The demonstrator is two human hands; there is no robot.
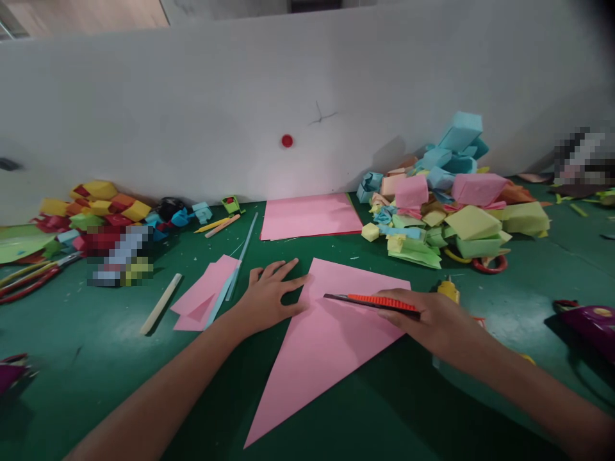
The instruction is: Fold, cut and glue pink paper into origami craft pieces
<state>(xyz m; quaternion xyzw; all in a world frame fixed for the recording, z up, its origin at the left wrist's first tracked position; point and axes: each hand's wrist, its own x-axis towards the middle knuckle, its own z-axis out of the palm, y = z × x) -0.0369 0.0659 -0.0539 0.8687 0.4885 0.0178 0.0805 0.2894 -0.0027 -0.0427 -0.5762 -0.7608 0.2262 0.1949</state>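
A pink sheet of paper (331,346), folded into a triangle-like shape, lies on the green table in front of me. My left hand (271,298) has its fingers spread, with the fingertips at the paper's upper left edge. Wrapped in my right hand (425,317) is an orange and black utility knife (382,302). Its dark tip points left over the upper part of the paper; whether it touches the surface I cannot tell. Pink paper scraps (204,291) and a light blue paper strip (245,246) lie left of my left hand.
Pink sheets (310,214) are stacked by the white panel (216,109). A heap of folded paper boxes (446,198) stands right, red-handled scissors (490,264) beneath. Colourful paper shapes (103,205) and scissors (43,275) are left. A yellow-topped tool (449,290) is behind my right hand.
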